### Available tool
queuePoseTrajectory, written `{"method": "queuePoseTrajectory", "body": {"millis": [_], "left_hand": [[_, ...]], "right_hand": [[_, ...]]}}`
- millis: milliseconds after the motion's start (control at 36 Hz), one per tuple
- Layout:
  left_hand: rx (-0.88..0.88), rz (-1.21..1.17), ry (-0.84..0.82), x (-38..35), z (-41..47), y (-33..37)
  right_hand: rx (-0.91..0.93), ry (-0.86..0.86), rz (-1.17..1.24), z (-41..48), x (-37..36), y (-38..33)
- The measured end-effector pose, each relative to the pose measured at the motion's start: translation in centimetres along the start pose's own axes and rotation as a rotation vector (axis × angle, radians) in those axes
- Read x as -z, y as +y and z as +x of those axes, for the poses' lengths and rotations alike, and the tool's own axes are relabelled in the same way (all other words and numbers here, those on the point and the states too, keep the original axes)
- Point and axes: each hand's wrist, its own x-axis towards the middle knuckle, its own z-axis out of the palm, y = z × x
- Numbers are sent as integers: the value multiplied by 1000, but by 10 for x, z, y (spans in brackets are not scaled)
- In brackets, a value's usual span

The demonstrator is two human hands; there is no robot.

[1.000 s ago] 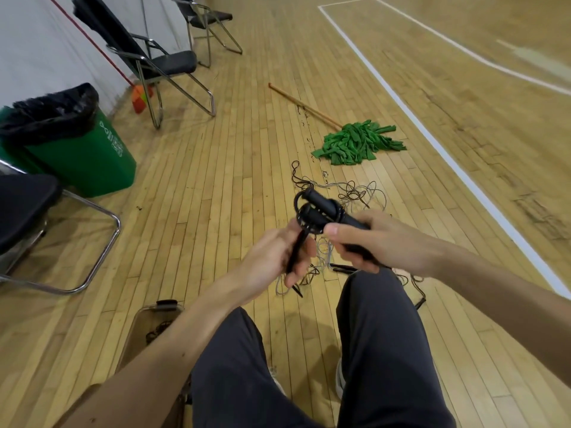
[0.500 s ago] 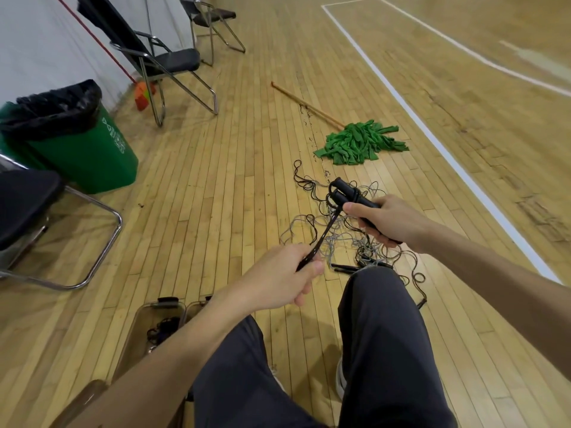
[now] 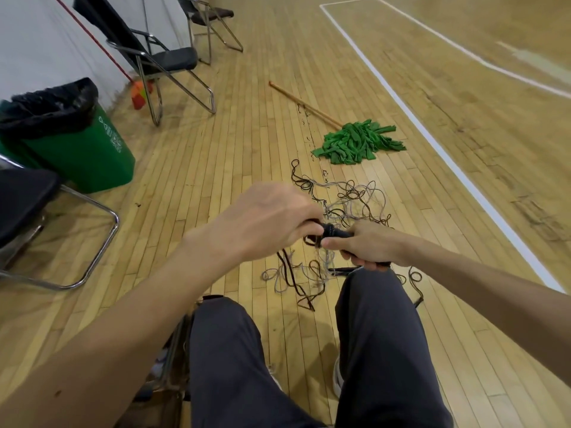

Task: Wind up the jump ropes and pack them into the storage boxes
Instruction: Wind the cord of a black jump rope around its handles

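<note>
Head view only. Both hands are held above the knees, over the wood floor (image 3: 216, 168).

Right hand (image 3: 367, 247) grips the black handles (image 3: 338, 233) of a jump rope: thumb along the near side, fingers wrapped underneath. I can't tell the handle count, since only a short stub shows.

Left hand (image 3: 265, 223) is back up, touching the left end of the handles. Its fingers curl down tight over the black cord (image 3: 312, 240), with the fingertips hidden behind the hand. The cord drops from between the hands to the floor, and its loop ends between the legs (image 3: 380, 350).

A tangle of ropes (image 3: 355, 202), black and grey, lies on the floor just beyond the hands, with some of it trailing under the right hand.

Storage box (image 3: 174, 356): clear plastic, near left, beside the left leg and mostly covered by the left forearm. I can't tell what's in it.

Elsewhere: a green mop (image 3: 358, 143) far of the tangle, a green bin (image 3: 77, 149) with a black liner on the left, and 3 folding chairs (image 3: 163, 60) along the left wall.
</note>
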Motion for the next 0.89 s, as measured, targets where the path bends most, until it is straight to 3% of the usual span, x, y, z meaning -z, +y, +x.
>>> {"method": "queuePoseTrajectory", "body": {"millis": [139, 472, 889], "left_hand": [[-75, -60, 32, 8, 6, -2], [43, -361, -67, 15, 8, -10], [185, -762, -25, -13, 9, -13]], "right_hand": [[29, -159, -66, -14, -13, -13], [213, -461, -130, -60, -17, -36], [436, -432, -77, -86, -12, -47]]}}
